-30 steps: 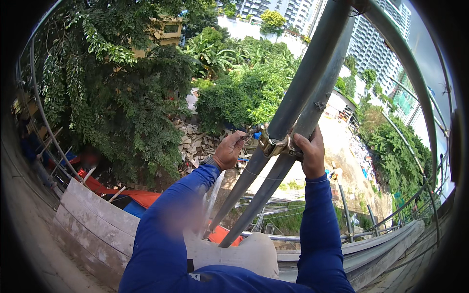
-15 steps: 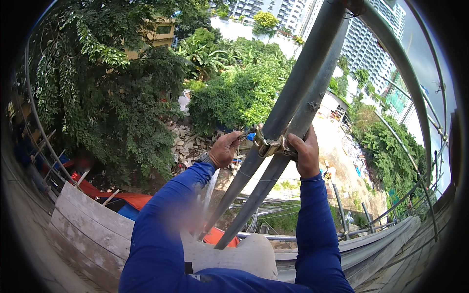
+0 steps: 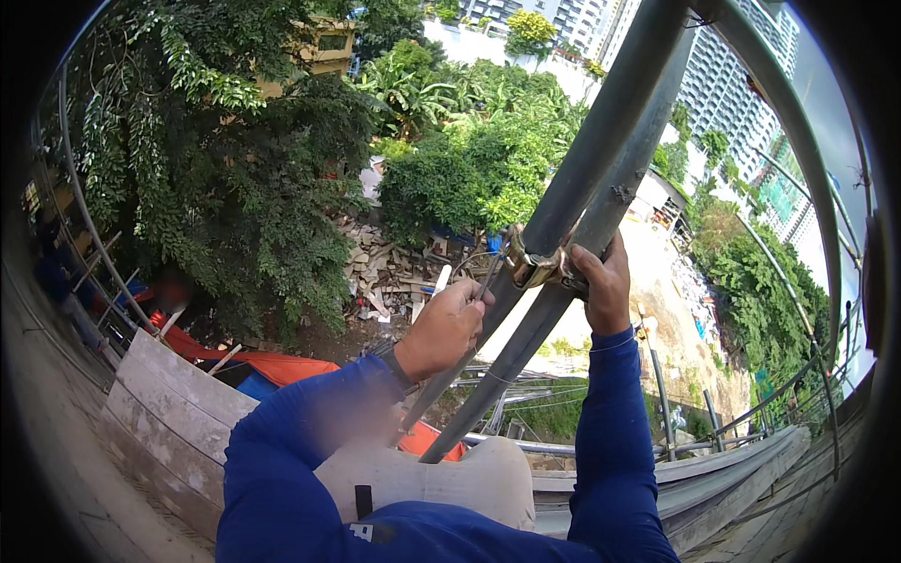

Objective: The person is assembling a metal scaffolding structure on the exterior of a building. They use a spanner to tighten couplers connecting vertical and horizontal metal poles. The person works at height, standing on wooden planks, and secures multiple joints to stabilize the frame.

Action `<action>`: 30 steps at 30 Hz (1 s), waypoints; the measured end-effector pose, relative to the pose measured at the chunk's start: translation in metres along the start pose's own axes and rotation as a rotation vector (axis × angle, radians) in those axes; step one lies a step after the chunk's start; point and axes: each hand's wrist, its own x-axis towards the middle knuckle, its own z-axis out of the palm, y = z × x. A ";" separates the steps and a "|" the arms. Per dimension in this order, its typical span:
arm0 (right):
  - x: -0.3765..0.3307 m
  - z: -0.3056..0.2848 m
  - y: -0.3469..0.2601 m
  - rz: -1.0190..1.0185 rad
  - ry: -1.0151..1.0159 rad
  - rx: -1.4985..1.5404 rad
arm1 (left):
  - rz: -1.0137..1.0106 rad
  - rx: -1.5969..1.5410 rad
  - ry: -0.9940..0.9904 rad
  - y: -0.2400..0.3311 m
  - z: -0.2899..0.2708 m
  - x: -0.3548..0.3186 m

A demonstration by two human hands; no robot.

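Two grey scaffold tubes run side by side, slanting up to the right: a front tube and a rear tube. A brass-coloured metal scaffold clamp sits around them at mid-height. My right hand is closed on the clamp's right side, thumb in front, fingers partly hidden behind the rear tube. To the left and a little below, my left hand is closed around a slim metal wrench-like tool, which rises toward the clamp's left end. Its working end is too small to make out.
A curved tube arches at upper right. Grey planks lie at lower right, and a pale board stands at left beside an orange sheet. Rubble, trees and buildings lie far below and beyond. Another person appears at left.
My left hand has moved down and right, and the tool in it has swung from nearly level to steeply upward. My right hand stays on the clamp. The view has shifted slightly.
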 end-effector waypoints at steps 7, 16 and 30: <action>0.006 0.007 0.001 0.000 -0.019 0.021 | 0.385 0.282 0.205 -0.068 -0.047 0.048; 0.004 0.006 -0.003 0.011 -0.026 0.057 | 0.705 0.561 0.175 -0.060 -0.073 0.119; 0.008 0.009 -0.004 -0.014 -0.032 0.051 | 0.749 0.608 0.087 -0.073 -0.073 0.133</action>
